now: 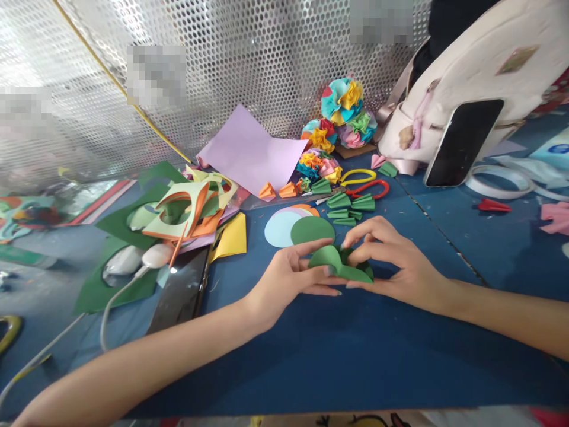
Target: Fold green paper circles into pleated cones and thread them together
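Observation:
A green paper circle (340, 265), partly folded, is held between both my hands just above the blue table (338, 356). My left hand (288, 276) pinches its left edge with thumb and fingers. My right hand (391, 261) presses and pinches its right side with fingers curled over the fold. Just behind them lie flat paper circles, a green one (312, 229) on top of a light blue one (280, 228).
Folded green paper pieces (349, 207) and scissors with red and yellow handles (368, 184) lie further back. Colourful paper flower balls (344, 112), a lilac sheet (251, 151), cut paper scraps (186, 207), a phone (182, 290), a white bag with another phone (462, 139) and tape rolls (498, 181) surround the area.

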The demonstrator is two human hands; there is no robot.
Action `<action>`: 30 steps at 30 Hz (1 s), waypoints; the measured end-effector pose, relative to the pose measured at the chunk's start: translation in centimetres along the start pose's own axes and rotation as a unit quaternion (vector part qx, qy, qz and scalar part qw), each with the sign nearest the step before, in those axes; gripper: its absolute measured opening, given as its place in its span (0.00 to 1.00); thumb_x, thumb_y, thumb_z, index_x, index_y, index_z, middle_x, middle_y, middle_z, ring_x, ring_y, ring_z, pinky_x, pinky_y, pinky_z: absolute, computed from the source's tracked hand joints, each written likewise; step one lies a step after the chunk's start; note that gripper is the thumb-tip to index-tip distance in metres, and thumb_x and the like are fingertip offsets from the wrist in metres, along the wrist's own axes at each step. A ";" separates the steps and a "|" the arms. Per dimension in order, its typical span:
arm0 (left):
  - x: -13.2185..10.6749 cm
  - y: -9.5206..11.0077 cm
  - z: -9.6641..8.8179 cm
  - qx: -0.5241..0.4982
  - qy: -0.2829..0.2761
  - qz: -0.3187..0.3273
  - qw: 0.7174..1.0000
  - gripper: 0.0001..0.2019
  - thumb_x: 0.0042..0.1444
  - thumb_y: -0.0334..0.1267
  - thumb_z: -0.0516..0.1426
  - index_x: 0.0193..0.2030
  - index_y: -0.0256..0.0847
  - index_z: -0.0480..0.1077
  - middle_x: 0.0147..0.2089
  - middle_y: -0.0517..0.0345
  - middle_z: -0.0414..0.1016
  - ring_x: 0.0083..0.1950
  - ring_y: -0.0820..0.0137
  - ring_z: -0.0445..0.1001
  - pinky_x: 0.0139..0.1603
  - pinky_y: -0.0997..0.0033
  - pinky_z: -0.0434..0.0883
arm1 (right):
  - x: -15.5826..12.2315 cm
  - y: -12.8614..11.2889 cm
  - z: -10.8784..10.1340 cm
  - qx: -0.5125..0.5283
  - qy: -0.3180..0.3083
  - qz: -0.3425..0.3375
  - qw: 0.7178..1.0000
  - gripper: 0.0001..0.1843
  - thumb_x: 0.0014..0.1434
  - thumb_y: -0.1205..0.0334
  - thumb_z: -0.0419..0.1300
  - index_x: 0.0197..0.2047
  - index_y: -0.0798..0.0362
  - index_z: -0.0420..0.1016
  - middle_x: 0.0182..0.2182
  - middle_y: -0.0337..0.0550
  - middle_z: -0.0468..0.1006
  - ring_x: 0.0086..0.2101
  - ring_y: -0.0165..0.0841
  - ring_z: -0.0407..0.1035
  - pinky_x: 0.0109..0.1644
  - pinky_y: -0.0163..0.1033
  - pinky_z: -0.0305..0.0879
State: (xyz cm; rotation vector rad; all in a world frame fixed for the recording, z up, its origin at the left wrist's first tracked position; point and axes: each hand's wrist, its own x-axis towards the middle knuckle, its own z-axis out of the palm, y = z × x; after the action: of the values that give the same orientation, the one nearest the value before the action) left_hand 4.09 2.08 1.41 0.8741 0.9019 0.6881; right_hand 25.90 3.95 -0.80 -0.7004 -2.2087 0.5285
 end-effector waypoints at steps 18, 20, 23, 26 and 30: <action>0.1 -0.8 0.1 0.136 -0.075 0.045 0.987 0.28 0.57 0.25 0.58 0.65 0.39 0.63 0.51 0.52 0.79 0.54 0.61 0.77 0.56 0.63 0.75 | 0.3 -0.1 0.4 -0.031 -0.058 0.058 0.996 0.03 0.59 0.62 0.63 0.36 0.49 0.73 0.45 0.47 0.68 0.46 0.40 0.61 0.49 0.49 0.64; 0.1 -0.8 0.1 0.153 -0.083 0.047 0.984 0.28 0.56 0.25 0.59 0.64 0.39 0.64 0.51 0.53 0.79 0.55 0.61 0.76 0.58 0.62 0.74 | 0.3 0.0 0.4 -0.031 -0.061 0.061 0.996 0.03 0.59 0.62 0.63 0.36 0.49 0.72 0.45 0.47 0.67 0.46 0.40 0.61 0.49 0.48 0.64; 0.0 -1.0 0.0 0.134 -0.086 0.058 0.986 0.21 0.61 0.29 0.56 0.61 0.39 0.67 0.55 0.53 0.77 0.55 0.62 0.76 0.56 0.63 0.75 | 0.3 0.0 0.5 -0.030 -0.062 0.064 0.996 0.06 0.59 0.60 0.63 0.38 0.49 0.70 0.45 0.47 0.66 0.47 0.40 0.61 0.50 0.48 0.63; 0.0 -1.4 0.0 0.127 -0.084 0.065 0.986 0.16 0.64 0.31 0.52 0.57 0.37 0.70 0.55 0.50 0.76 0.54 0.63 0.77 0.54 0.65 0.76 | 0.3 0.0 0.5 -0.016 -0.062 0.072 0.995 0.09 0.60 0.58 0.63 0.40 0.49 0.67 0.45 0.47 0.66 0.47 0.40 0.61 0.50 0.48 0.62; 0.1 -1.5 0.1 0.155 -0.099 0.064 0.981 0.11 0.64 0.34 0.52 0.50 0.34 0.72 0.52 0.48 0.76 0.54 0.61 0.77 0.53 0.64 0.76 | 0.2 0.1 0.6 0.012 -0.057 0.092 0.994 0.12 0.60 0.58 0.61 0.45 0.48 0.65 0.45 0.46 0.67 0.45 0.39 0.61 0.46 0.44 0.63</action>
State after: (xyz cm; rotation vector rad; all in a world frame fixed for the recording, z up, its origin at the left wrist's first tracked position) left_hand 4.47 1.45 0.10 1.2656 0.7886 0.5654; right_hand 25.35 4.04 -1.10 -0.8856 -2.2513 0.7033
